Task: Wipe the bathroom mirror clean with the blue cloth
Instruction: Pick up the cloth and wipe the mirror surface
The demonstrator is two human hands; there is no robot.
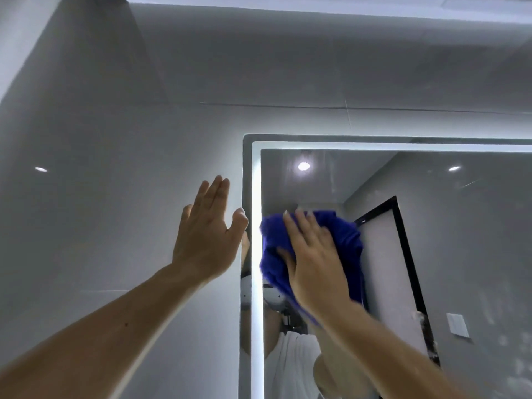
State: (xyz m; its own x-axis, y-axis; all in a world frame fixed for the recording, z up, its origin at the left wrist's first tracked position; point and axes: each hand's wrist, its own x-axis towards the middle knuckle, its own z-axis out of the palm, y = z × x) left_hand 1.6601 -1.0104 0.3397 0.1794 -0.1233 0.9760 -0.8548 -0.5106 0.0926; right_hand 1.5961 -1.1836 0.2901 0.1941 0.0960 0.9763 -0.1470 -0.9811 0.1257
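A: In the head view, where's your cloth?

B: It's bunched against the mirror, near the upper left corner, just inside the light strip. Your right hand lies over it with the fingers straight and slightly spread, and the palm presses it to the glass. There's no pinch, which I'd judge spreads your push across the whole wad.

A: And your left hand?

B: It's flat on the wall, just beside the mirror's left edge, fingers straight and close together, thumb out toward the frame. It holds nothing. You seem to brace there while you reach up.

A: Much left to do?

B: I'd say so. Smears show on the glass at far right, well apart from the cloth.
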